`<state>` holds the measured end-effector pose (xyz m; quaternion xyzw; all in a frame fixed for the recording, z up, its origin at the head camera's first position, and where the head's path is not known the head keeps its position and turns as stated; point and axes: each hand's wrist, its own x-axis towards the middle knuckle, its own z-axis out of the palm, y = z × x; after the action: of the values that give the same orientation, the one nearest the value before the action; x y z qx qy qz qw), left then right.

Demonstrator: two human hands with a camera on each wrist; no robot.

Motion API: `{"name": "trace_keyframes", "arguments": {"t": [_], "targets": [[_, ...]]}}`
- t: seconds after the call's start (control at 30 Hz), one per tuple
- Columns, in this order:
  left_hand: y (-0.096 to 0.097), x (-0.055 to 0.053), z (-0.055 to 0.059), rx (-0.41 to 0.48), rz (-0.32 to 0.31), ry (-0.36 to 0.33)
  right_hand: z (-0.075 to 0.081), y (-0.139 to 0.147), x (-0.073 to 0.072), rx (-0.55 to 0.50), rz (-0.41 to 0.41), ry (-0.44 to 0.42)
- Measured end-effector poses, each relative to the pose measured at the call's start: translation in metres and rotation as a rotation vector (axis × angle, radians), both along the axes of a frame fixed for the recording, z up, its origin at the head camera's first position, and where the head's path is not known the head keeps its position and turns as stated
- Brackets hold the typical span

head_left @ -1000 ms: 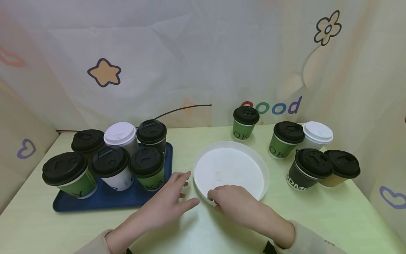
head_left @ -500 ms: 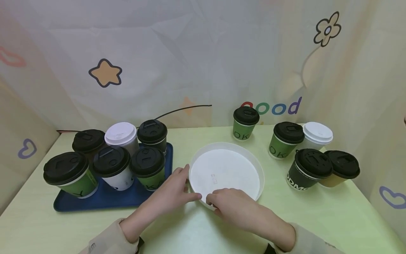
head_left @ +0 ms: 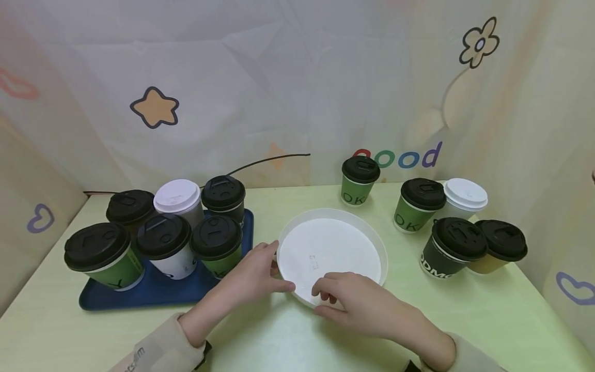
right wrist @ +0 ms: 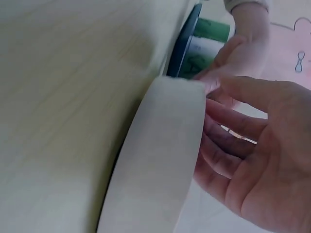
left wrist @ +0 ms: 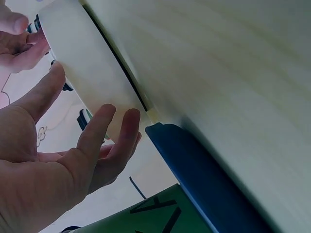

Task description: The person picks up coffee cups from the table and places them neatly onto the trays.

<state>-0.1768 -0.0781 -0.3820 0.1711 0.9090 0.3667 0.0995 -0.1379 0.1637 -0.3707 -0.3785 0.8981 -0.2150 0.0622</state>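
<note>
A round white tray (head_left: 339, 243) with a low rim lies on the table between my hands. My left hand (head_left: 253, 274) is at its left side, thumb and fingers spread along the rim. In the left wrist view, fingertips of that hand (left wrist: 73, 165) rest against the outer wall of the tray (left wrist: 92, 63). My right hand (head_left: 362, 305) hovers at the front rim, its fingers loosely bent over the edge and pinching nothing. From the right wrist, the fingers of this hand (right wrist: 257, 150) show behind the tray's wall (right wrist: 155, 155); contact is hard to tell.
Left, a blue tray (head_left: 158, 297) bears several lidded paper cups, a green one (head_left: 220, 261) nearest my left hand. A green cup (head_left: 355, 191) stands behind the white tray. Several more, including a dark cup (head_left: 439, 261), stand right. A printed curtain (head_left: 297, 93) hangs behind.
My left hand has come up to the white tray's rim. The tray has slid slightly left. My right hand has lifted its fingers and shifted a little right.
</note>
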Motion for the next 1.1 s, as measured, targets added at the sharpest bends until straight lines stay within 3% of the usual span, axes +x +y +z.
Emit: {"name": "trace_keyframes", "arguments": {"t": [0.13,0.4,0.57,0.83,1.1], "targets": [[0.0,-0.001,0.0,0.002,0.003,-0.002,0.0,0.014,0.0,-0.055,-0.027,0.026],[0.002,-0.002,-0.001,0.026,-0.012,-0.014,-0.004,0.052,0.006,-0.3,-0.189,0.062],[0.001,-0.001,0.001,0.028,-0.007,-0.018,-0.007,0.068,0.01,-0.39,-0.304,0.059],[-0.001,-0.003,0.001,0.036,-0.024,0.003,-0.015,0.089,0.012,-0.532,-0.488,-0.121],[-0.003,-0.004,0.0,0.036,-0.045,0.001,-0.021,0.115,0.012,-0.619,-0.708,-0.418]]}}
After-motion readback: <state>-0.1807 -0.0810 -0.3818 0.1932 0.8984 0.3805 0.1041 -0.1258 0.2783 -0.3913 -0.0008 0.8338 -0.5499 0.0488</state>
